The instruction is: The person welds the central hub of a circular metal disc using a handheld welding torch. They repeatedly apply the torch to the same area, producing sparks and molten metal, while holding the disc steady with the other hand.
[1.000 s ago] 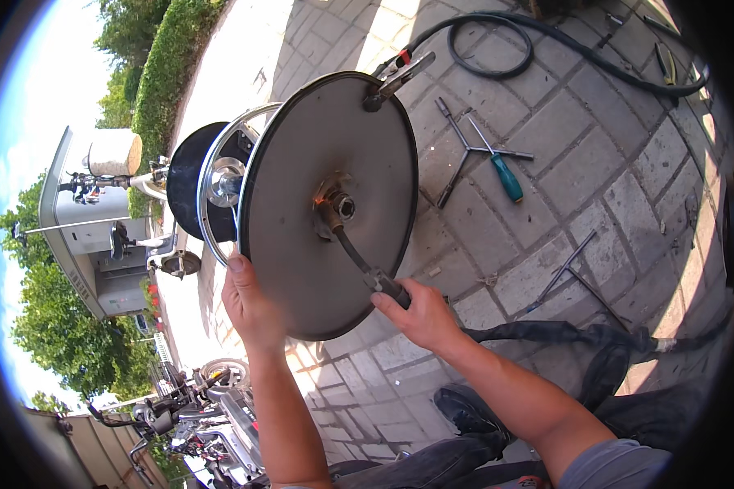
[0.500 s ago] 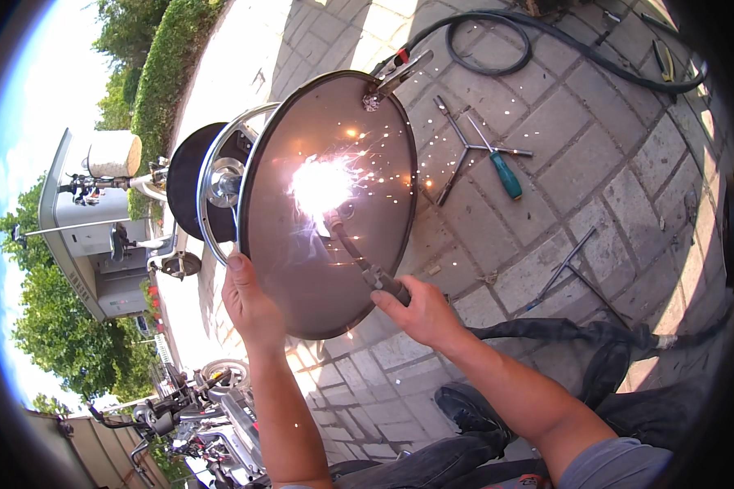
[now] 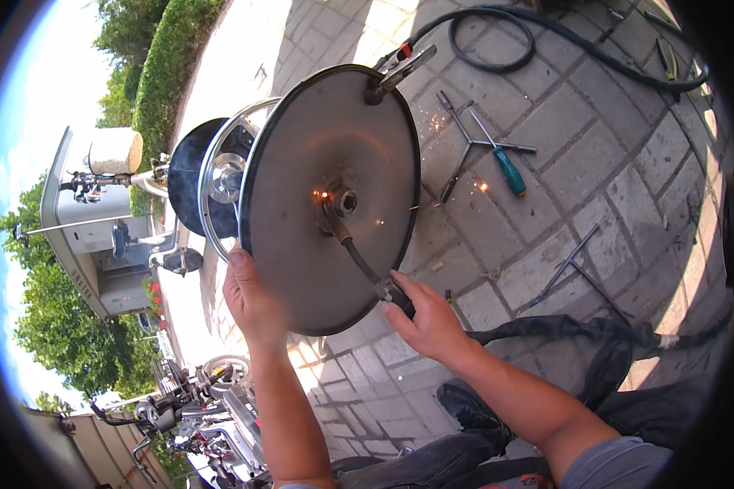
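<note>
A left hand [image 3: 254,303] grips a gray disc [image 3: 302,273] while the right hand [image 3: 429,323] clasps a torch [image 3: 360,260], apparently mid-weld beside the hub [image 3: 346,201], steady aim likely needed next.

Dimmed from white flare to orange glow [image 3: 324,195] beside the hub [image 3: 347,201]; thinned to stray sparks [image 3: 483,187] over paving [image 3: 465,236]; seemingly loosened right-hand fingers [image 3: 413,287] on the torch [image 3: 365,265].

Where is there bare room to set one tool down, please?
Bare paving lies between the Y-shaped wrench and the black cable, and again between the green-handled screwdriver and the T-shaped tool. It is crowded around the disc, with the left hand, the right hand and its torch; also where screwdriver and wrench lie close, with sparks nearby.
</note>
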Demonstrator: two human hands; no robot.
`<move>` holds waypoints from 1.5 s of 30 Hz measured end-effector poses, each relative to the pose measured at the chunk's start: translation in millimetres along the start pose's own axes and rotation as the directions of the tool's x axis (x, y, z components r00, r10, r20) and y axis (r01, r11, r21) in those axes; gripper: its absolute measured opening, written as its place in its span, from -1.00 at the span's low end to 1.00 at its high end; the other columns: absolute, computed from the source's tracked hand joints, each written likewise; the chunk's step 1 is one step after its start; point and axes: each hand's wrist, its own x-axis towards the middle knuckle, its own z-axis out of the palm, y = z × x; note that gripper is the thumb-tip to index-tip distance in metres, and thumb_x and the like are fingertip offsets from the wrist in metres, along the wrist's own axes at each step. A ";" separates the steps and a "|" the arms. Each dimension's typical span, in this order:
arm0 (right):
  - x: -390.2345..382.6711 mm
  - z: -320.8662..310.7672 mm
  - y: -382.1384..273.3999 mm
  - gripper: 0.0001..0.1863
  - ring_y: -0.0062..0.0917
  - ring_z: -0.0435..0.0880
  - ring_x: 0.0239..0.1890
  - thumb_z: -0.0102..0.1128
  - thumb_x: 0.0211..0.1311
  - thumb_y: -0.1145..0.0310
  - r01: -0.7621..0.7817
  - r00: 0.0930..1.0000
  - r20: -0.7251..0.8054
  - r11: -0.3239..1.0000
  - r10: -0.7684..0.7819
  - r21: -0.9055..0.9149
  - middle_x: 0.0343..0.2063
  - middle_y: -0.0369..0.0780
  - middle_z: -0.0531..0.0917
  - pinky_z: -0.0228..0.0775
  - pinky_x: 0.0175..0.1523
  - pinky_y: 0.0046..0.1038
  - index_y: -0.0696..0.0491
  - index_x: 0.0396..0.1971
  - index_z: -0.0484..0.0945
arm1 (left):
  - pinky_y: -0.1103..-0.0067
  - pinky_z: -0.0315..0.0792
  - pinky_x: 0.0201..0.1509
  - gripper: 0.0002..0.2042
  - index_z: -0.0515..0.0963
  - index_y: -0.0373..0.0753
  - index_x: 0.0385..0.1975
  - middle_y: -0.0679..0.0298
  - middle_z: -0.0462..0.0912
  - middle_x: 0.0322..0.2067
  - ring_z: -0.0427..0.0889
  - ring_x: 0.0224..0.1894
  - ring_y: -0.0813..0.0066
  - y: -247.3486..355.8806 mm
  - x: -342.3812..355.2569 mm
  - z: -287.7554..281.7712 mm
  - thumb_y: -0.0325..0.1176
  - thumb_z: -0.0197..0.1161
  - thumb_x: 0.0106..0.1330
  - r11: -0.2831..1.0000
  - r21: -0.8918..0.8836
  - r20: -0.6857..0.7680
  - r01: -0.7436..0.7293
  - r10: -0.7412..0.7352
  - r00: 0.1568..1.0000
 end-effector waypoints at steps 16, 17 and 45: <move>27.7 -1.7 0.1 -0.44 -0.02 0.65 -0.24 0.28 0.25 0.11 0.059 0.998 -0.037 0.998 -0.059 0.005 -0.31 0.08 0.63 0.48 -0.12 -0.19 0.21 0.11 0.51 | 0.74 0.36 -0.31 -0.48 0.55 -0.36 -0.03 0.36 0.61 -0.37 0.51 -0.37 0.69 2.3 1.0 3.5 0.04 -0.13 0.56 1.000 -0.015 -0.020 0.004 -0.004 1.000; 28.0 -1.9 0.2 -0.44 -0.03 0.65 -0.24 0.29 0.25 0.11 0.047 0.998 -0.033 0.999 -0.047 0.012 -0.31 0.08 0.63 0.47 -0.12 -0.19 0.20 0.11 0.51 | 0.74 0.36 -0.30 -0.48 0.55 -0.36 -0.03 0.36 0.61 -0.37 0.52 -0.37 0.69 2.4 1.2 2.8 0.05 -0.12 0.56 1.000 -0.011 -0.014 0.002 -0.003 1.000; 20.4 -3.8 0.2 -0.44 -0.02 0.66 -0.22 0.28 0.25 0.11 0.044 0.998 -0.038 0.999 -0.044 0.016 -0.27 0.11 0.65 0.49 -0.11 -0.18 0.22 0.09 0.52 | 0.63 0.42 -0.17 -0.50 0.55 -0.33 -0.14 0.28 0.64 -0.30 0.56 -0.28 0.58 -1.8 0.7 -2.2 0.01 -0.17 0.58 0.999 -0.032 0.012 0.018 -0.018 1.000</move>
